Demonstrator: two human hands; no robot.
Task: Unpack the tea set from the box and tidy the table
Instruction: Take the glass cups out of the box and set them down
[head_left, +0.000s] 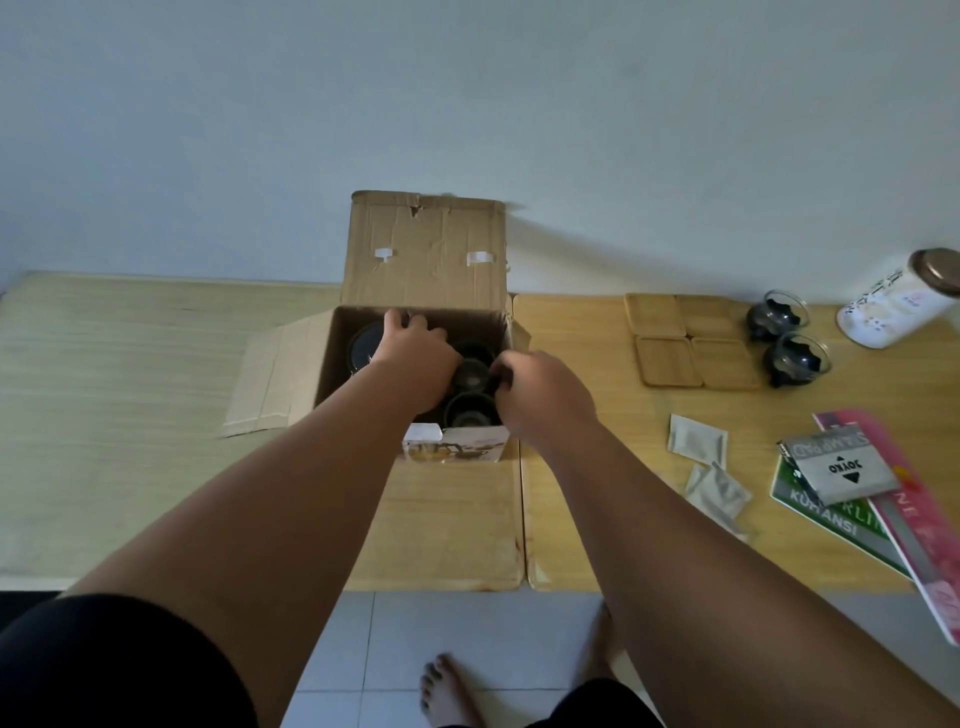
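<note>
Table (130, 364); left hand (415, 358), right hand (545, 395) in box (423, 260)

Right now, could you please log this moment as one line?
left hand: in box; right hand: grips cup; coasters: on table

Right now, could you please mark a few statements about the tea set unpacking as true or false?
1. Both the left hand and the right hand reach into the cardboard box. True.
2. Six wooden coasters lie on the table. False: there are four.
3. Two glass cups stand to the right of the coasters. True.
4. The box is empty. False: dark cups sit inside it.
</note>
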